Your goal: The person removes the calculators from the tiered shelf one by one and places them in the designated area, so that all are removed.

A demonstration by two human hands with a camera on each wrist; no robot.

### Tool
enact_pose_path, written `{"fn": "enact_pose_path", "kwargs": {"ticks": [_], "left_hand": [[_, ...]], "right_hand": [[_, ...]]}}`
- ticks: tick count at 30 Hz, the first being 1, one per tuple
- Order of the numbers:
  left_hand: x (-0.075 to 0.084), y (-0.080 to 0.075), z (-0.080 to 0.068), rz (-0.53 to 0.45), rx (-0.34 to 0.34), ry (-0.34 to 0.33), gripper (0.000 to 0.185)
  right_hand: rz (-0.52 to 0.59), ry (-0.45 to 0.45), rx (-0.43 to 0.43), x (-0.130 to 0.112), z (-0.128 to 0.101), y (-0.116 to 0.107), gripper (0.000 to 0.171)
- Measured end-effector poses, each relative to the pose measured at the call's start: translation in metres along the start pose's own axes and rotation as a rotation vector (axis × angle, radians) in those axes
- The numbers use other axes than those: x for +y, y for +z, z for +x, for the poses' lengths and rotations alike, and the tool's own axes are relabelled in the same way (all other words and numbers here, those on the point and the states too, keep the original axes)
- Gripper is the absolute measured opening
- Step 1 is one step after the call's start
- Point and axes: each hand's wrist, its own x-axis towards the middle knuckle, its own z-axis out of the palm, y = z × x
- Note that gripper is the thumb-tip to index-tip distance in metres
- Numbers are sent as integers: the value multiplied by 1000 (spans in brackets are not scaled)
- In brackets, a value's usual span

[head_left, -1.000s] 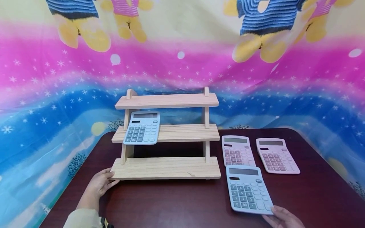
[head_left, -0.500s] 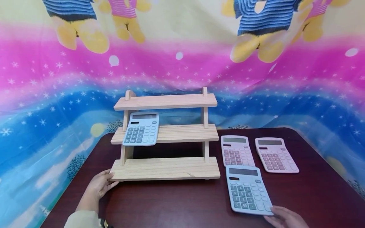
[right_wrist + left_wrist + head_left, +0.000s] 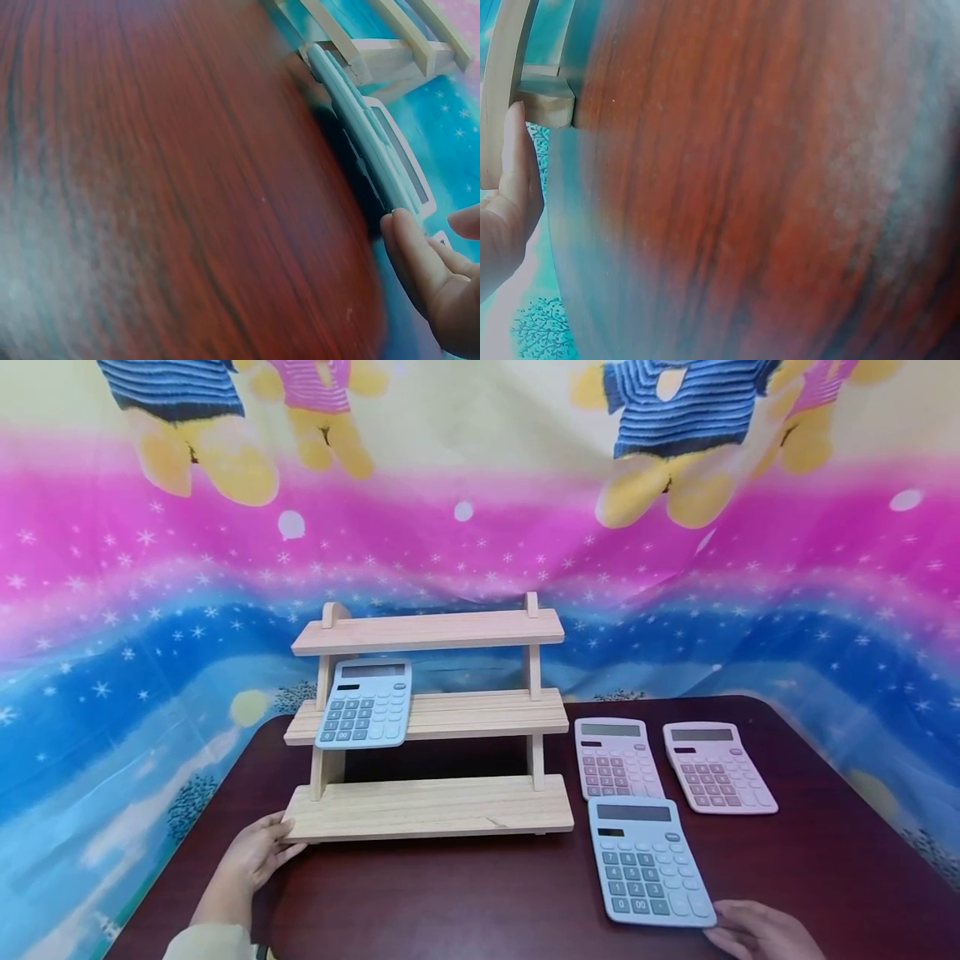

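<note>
Between the wooden rack (image 3: pixel 427 810) and the right edge of the dark red surface (image 3: pixel 442 893) I see a pale blue calculator (image 3: pixel 648 860), grey number keys below its dark display. Its near right corner touches the fairly straight fingers of the right hand (image 3: pixel 761 931), thumb standing apart. The left hand (image 3: pixel 255 856) pinches the rack's bottom left corner.

Rack (image 3: pixel 427 810): pale wood, matt, unvarnished look, grain showing. Left blue calculator (image 3: pixel 366 704) and right blue calculator (image 3: pixel 648 860): smooth plastic, low sheen; displays (image 3: pixel 633 813) darker, glassier. Pink calculators (image 3: pixel 720 768), right: same smooth plastic look. Counter (image 3: pixel 450 893): dark red-brown wood grain, smooth, glossy, hazy reflections. Far backdrop (image 3: pixel 465 552): printed cloth, lightly creased. Near-left sleeve (image 3: pixel 210 943): pale matt cloth.
</note>
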Motion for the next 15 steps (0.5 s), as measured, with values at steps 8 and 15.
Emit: {"fn": "enact_pose_path", "kwargs": {"ticks": [8, 15], "left_hand": [[0, -2, 0, 11, -4, 16, 55], [-2, -3, 3, 26, 1, 25, 56]], "right_hand": [[-26, -50, -6, -5, -5, -5, 34], [-29, -106, -48, -14, -10, -7, 45]]}}
